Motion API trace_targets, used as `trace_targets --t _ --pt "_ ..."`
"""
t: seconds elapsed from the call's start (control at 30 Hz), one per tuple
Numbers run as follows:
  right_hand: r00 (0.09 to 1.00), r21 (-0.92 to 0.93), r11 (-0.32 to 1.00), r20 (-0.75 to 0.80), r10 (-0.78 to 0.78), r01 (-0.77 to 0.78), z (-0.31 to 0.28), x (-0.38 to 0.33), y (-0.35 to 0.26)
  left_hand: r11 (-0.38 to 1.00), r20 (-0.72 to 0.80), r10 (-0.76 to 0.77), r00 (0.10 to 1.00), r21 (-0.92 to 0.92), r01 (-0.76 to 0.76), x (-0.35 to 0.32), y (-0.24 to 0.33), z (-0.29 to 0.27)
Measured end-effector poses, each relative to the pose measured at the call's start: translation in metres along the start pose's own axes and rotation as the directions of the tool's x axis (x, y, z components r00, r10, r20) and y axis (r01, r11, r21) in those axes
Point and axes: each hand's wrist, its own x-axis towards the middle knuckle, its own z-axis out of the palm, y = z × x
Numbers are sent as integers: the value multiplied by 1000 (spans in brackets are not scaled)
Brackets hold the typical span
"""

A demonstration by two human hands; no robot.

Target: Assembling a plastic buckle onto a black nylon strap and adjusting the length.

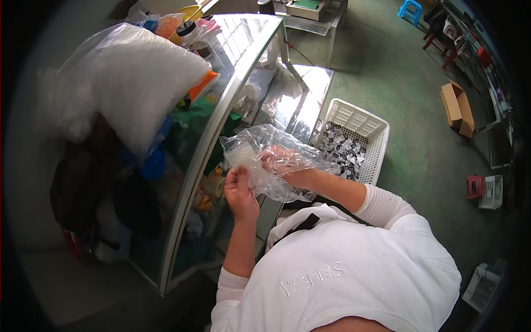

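Observation:
A large clear plastic bag [265, 136], crinkled and shiny, is spread between my two hands above the low glass-topped surface. My left hand [241, 195] pinches the bag's near-left edge between thumb and fingers. Just above those fingertips is a whitish, cloudy small bag or folded layer of plastic [242, 157]; I cannot tell whether it lies inside the big bag. My right hand [287, 166] reaches in from the right, its curled fingers showing through the clear film and gripping the plastic. Glare and folds partly hide those fingertips.
A white plastic basket [380, 128] with many small black-and-clear packets [343, 150] stands right of my hands. At left, a metal-framed glass case [191, 221] holds mixed bags, with a big translucent sack [133, 77] on top. A cardboard box [457, 108] and blue stool [410, 11] are farther right.

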Motion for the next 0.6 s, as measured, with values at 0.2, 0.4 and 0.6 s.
trace_targets --t 0.2,0.4,0.6 --pt "992 97 988 59 112 -117 -7 6 -4 998 -30 6 1000 63 -4 1 -8 -1" --pt "975 197 955 11 223 -221 -5 6 -2 998 -27 -5 1000 58 6 1 -10 -2" --pt "962 -640 749 -56 -268 172 12 -17 24 988 -148 -156 977 -2 157 9 -32 -36"
